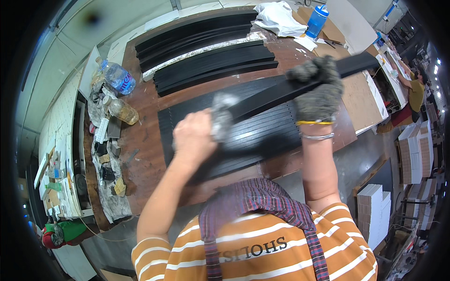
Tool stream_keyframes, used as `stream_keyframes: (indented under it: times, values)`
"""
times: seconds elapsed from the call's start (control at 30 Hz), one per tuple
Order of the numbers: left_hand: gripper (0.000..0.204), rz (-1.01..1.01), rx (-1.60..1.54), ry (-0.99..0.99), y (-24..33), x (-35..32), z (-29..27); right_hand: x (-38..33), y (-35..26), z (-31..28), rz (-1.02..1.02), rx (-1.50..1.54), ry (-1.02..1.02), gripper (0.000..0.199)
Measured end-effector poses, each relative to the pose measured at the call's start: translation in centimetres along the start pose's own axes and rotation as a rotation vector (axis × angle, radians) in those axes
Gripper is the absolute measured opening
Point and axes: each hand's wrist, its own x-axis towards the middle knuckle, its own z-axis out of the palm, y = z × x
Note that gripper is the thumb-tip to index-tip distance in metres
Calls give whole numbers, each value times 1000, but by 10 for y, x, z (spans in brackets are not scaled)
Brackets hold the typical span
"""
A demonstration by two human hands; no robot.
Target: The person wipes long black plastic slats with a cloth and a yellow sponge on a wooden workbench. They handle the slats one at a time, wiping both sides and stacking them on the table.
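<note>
**Gloved grip steadies a black strip while a cloth works along it**

The right hand (318, 91), in a fuzzy grey knit glove, is clamped round a long flat black strip (281, 93), fingers wrapped over its top edge, lifting it at a slant above the brown worktable (145, 136). Down the strip from that grip, the bare left hand (194, 136) is closed on a crumpled grey cloth (222, 114) pressed against the strip's face. By the look of it, this is the wiping step; the next stroke would call for a firm gloved hold and steady cloth pressure along the length.

The count: one strip in hand, one cloth. Beneath the grip lies a flat layer of matching black strips (262, 136), too many to count; beyond it, two more stacks (211, 56). Left of the cloth hand, two clear plastic bottles (117, 77); beyond the glove, one blue bottle (317, 21).
</note>
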Motion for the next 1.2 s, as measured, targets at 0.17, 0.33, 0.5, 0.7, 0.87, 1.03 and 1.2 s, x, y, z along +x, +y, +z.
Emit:
stream_keyframes:
  times: [0.17, 0.33, 0.5, 0.7, 0.87, 1.03, 1.2]
  values:
    - [38, -143, 109, -36, -91, -65, 19, 2, -47, -49, -99, 33, -27, 23]
    - [34, -465, -125, -54, -108, -41, -29, -1, -61, -59, -147, 15, -185, 30]
    - [72, -120, -722, -122, 13, 56, -48, -18, 2, -34, 37, 107, -277, 30]
    - [80, 170, -452, -209, 77, 52, -12, -11, -15, -48, 86, 208, -216, 38]
    - [71, 84, -286, -351, 26, -16, -3, -2, -63, -85, 7, 155, -145, 40]
    - [70, 31, -92, -242, 11, -46, 0, 12, -53, -105, 11, 145, -70, 38]
    - [69, 34, -44, -79, -3, -64, 8, 27, -38, -123, 22, 112, -49, 40]
